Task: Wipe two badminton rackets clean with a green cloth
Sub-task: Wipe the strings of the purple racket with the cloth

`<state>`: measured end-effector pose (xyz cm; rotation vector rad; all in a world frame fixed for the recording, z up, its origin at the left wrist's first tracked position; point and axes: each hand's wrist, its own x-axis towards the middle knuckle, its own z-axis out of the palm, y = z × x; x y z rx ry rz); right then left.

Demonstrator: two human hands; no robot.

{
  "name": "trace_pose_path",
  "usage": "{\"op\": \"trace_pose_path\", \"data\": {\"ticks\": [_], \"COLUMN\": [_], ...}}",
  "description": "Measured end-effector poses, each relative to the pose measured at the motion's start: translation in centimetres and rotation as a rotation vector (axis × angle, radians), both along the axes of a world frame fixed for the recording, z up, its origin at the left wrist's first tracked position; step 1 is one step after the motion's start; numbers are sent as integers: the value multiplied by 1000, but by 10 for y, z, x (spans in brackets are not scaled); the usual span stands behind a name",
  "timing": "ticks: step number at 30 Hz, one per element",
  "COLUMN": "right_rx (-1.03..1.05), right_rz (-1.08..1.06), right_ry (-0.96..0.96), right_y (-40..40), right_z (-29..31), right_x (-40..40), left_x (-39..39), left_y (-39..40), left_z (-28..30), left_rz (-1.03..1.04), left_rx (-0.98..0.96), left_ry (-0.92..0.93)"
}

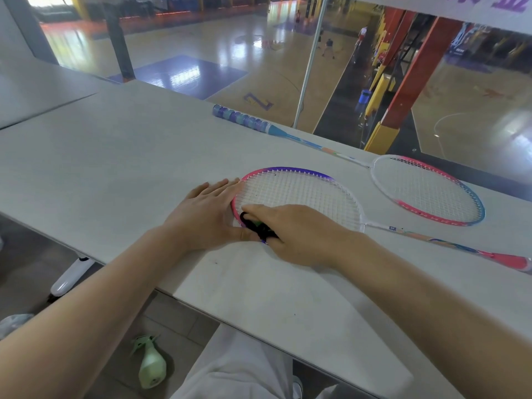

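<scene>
Two badminton rackets lie flat on the grey table (115,156). The near racket (302,194) has a pink and purple rim, and its pink handle points right. The far racket (426,191) has a pink and blue rim and a blue handle pointing up-left. My left hand (207,214) lies flat on the table, fingers straight, touching the near racket's left rim. My right hand (290,234) grips a small dark bunched cloth (257,226) with a trace of green and presses it on the near racket's lower left rim. Most of the cloth is hidden under my fingers.
A green spray bottle (151,367) stands on the floor below the table's near edge, beside my knee. A glass pane runs along the table's far edge, with a sports hall floor far below. A second table (34,90) adjoins at the far left.
</scene>
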<state>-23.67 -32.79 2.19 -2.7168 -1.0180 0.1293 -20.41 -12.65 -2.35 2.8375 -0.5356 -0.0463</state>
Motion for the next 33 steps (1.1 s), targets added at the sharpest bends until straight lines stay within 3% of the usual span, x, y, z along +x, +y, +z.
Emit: {"op": "trace_pose_path", "data": {"ticks": [6, 13, 23, 33], "right_rx": [-59, -54, 47, 139], "right_rz": [-87, -364, -228, -93], "right_ry": [-78, -74, -62, 115], "right_y": [3, 21, 30, 3], "right_z": [1, -4, -8, -3], "right_x": [31, 71, 38, -3], "left_x": [0, 0, 0, 3], "left_y": [1, 0, 0, 1], "left_z": [1, 5, 3, 0], "left_rz": [-13, -14, 10, 0], "left_rx": [-17, 35, -93, -39], "left_ry": [-2, 21, 1, -1]}}
